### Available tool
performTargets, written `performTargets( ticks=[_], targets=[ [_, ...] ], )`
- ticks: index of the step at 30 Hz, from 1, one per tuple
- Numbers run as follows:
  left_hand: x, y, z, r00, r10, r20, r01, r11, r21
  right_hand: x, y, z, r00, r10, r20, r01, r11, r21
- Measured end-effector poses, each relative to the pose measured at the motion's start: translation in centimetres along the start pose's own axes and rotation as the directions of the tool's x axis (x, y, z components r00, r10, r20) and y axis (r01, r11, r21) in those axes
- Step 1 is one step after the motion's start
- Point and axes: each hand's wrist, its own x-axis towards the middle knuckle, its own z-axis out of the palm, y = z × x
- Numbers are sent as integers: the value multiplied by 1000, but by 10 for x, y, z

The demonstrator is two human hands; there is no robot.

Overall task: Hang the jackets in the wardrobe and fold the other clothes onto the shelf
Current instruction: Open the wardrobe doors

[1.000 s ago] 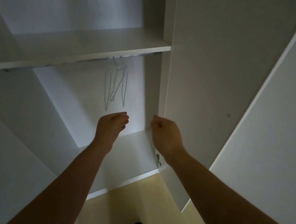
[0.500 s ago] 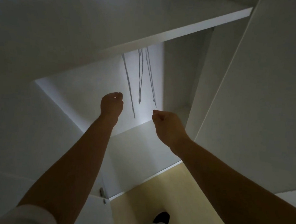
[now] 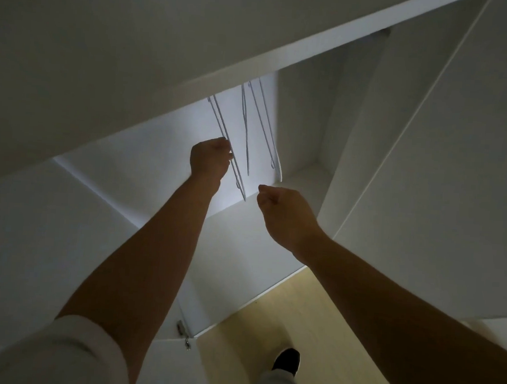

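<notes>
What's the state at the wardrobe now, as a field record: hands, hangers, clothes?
left hand: grips the leftmost hanger
right hand: curled, holds nothing, beside that hanger's lower end
other hangers: hang under the shelf, untouched
clothes: none in view
wardrobe: open

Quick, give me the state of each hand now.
Left hand: closed, gripping the leftmost hanger.
Right hand: closed in a fist, holding nothing.
</notes>
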Motion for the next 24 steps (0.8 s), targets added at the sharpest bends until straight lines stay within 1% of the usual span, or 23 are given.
performTargets(
  ticks=[3,6,11,14,18,21,24],
  targets=[
    [-5,3,-1,996,78,39,-78,997,0,3,1,1,1000,10,-25,-10,1000,-2],
    [-3,4,-2,993,110,45,-111,993,26,3,0,1,999,17,-42,-17,1000,-16],
    [-13,12,-4,994,111,20,-109,992,-70,1,-1,2,1000,3,-31,-3,1000,-20],
    [-21,19,-10,989,144,-17,-145,984,-108,3,-2,4,999,-38,-35,36,999,-34],
    [-37,29,-21,981,193,-27,-195,968,-156,4,-7,6,996,-70,-49,69,997,-23],
    [-50,35,-29,985,172,-13,-170,958,-232,2,-10,6,993,-84,-81,81,996,-30],
    [-63,33,-33,994,110,14,-101,949,-299,-2,-16,7,992,-91,-89,87,995,-46]
  ],
)
